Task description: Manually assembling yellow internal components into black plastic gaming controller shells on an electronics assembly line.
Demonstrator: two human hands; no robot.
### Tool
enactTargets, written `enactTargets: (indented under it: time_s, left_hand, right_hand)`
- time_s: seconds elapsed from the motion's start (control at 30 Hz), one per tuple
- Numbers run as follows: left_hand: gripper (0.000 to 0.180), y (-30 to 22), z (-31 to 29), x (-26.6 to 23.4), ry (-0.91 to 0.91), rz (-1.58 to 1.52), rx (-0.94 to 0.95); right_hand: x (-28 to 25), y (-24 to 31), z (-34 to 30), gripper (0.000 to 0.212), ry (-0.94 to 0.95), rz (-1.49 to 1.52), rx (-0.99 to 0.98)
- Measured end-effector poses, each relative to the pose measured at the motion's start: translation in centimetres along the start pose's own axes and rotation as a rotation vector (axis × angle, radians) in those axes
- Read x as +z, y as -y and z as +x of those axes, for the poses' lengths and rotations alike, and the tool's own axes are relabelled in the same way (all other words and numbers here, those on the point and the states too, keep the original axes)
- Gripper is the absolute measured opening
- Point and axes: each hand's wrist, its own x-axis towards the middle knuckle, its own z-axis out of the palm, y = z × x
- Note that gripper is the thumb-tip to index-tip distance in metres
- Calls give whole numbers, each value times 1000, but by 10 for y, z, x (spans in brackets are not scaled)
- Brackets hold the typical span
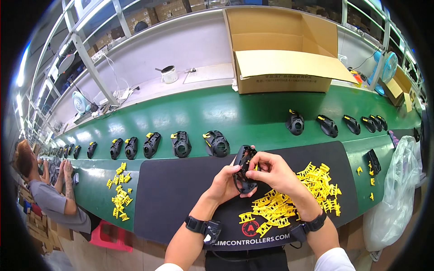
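Black plastic shell [244, 161] is clamped in the left grip [222, 182] over the mat [174, 187], closure of the right grip [275, 171] indeterminable; yellow-fitted shells [182, 147] are lined along the worktop [255, 115], many yellow clips [317, 181] left loose.

I hold a black, hollow shell [244, 163] in front of me, its long side running away from me. It is curved, with openings in it, and its far end rises clear of my grip. A small yellow piece [257, 168] shows just beside it, at my fingertips, mostly covered; I cannot tell whether it is seated.
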Motion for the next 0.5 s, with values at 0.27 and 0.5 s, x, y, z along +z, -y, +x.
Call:
enactTargets:
  time_s: [0.27, 0.5]
  left_hand:
    - [56, -15, -4, 0, -277, -105, 32]
    - [50, -22, -13, -11, -113, -252, -193]
  right_hand:
    - [-4, 24, -9, 27, -17, -601, -629]
    - [13, 15, -10, 33, -10, -684, -723]
